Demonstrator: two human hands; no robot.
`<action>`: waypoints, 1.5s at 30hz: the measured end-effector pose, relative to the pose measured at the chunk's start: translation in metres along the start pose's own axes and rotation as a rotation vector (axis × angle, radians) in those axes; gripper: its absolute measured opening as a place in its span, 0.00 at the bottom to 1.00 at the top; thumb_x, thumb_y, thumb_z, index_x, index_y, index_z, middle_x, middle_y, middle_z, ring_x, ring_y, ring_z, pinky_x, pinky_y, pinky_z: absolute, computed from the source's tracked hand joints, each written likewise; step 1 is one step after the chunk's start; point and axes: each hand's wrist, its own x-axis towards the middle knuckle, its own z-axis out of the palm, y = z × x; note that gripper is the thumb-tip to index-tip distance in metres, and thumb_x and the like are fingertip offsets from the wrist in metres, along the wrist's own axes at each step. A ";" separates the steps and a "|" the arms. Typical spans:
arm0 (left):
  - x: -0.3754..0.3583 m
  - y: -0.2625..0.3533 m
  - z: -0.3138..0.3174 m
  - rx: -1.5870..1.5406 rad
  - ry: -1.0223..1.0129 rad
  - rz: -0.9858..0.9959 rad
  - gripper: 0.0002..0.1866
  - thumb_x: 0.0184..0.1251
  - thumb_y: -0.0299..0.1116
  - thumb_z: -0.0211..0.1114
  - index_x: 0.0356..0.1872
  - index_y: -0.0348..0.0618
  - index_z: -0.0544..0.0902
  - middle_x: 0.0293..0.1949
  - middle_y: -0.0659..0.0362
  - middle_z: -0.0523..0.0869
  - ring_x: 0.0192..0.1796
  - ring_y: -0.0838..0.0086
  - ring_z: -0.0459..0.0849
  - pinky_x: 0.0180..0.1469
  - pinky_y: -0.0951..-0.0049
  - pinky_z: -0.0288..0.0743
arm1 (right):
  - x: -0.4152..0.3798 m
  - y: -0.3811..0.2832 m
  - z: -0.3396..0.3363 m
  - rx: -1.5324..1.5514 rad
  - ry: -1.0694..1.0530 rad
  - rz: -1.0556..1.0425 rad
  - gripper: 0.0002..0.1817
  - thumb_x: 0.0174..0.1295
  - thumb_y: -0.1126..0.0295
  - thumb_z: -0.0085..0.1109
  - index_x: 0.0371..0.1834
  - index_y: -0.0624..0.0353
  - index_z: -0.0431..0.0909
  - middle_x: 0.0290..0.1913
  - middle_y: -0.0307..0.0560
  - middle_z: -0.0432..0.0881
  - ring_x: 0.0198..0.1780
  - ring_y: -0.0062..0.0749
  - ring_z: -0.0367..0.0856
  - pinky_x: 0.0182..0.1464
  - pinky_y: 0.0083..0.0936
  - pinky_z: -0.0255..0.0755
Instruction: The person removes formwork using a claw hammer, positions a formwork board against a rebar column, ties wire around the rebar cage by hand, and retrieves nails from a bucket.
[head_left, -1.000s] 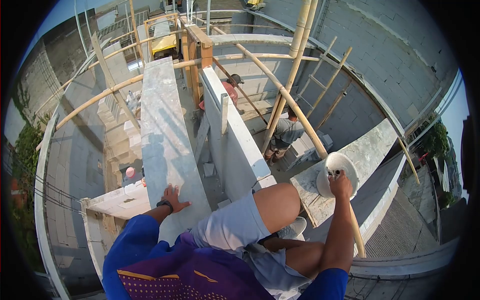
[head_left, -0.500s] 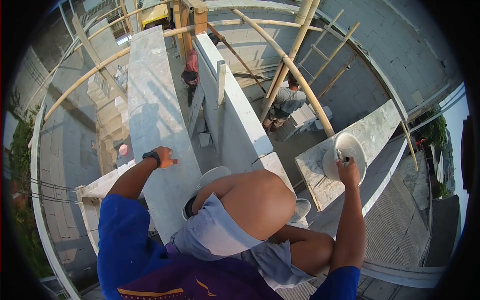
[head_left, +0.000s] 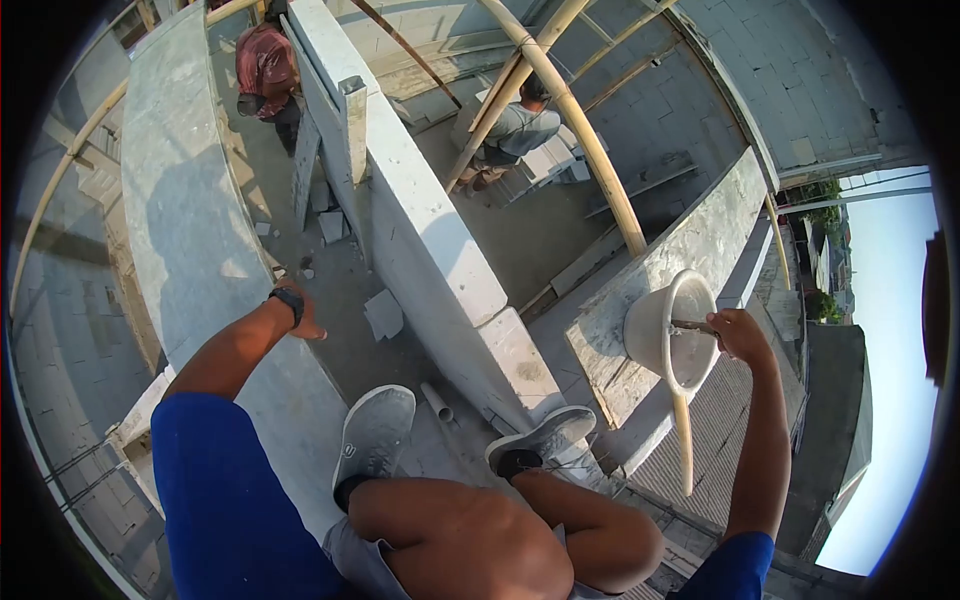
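Note:
My right hand (head_left: 738, 334) is closed round the handle of a tool (head_left: 692, 326) whose far end reaches into a pale bucket (head_left: 648, 330). The bucket stands tilted in view on a stained board (head_left: 600, 350) at the right. At the left, my left hand (head_left: 303, 308), with a dark watch on the wrist, is beside the edge of a long grey plank (head_left: 180, 190). Its fingers point down past that edge, partly spread, and nothing shows in them.
A block wall (head_left: 440, 240) runs up the middle, with my shoes near its close end. Below are a person in red (head_left: 265, 70) at the left and a person in grey (head_left: 520, 130) beyond the wall. Bamboo poles (head_left: 590, 140) cross the upper right.
The view has shifted, and both my shoes now show in full. My left hand has moved to the plank's right edge. My right hand has drawn toward the bucket's right rim, with the tool more visible.

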 end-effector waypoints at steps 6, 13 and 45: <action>0.014 -0.015 0.015 0.028 0.118 0.124 0.55 0.66 0.83 0.37 0.63 0.41 0.85 0.68 0.45 0.81 0.71 0.50 0.77 0.73 0.49 0.65 | -0.015 -0.056 -0.011 -0.239 0.077 0.099 0.26 0.67 0.42 0.60 0.42 0.55 0.92 0.39 0.57 0.90 0.47 0.52 0.90 0.54 0.45 0.79; 0.008 -0.022 0.049 -0.114 0.660 0.336 0.44 0.70 0.77 0.44 0.44 0.44 0.91 0.45 0.49 0.89 0.54 0.55 0.85 0.75 0.38 0.56 | -0.025 -0.034 0.027 -0.153 0.375 0.060 0.16 0.68 0.58 0.56 0.36 0.59 0.87 0.33 0.62 0.88 0.38 0.60 0.88 0.47 0.52 0.80; -0.009 -0.040 0.067 -0.238 1.019 0.580 0.25 0.71 0.59 0.59 0.32 0.47 0.88 0.34 0.57 0.87 0.43 0.61 0.84 0.57 0.55 0.68 | -0.021 -0.020 0.064 -0.041 0.682 0.332 0.12 0.71 0.63 0.57 0.37 0.57 0.86 0.37 0.57 0.89 0.42 0.56 0.88 0.54 0.54 0.71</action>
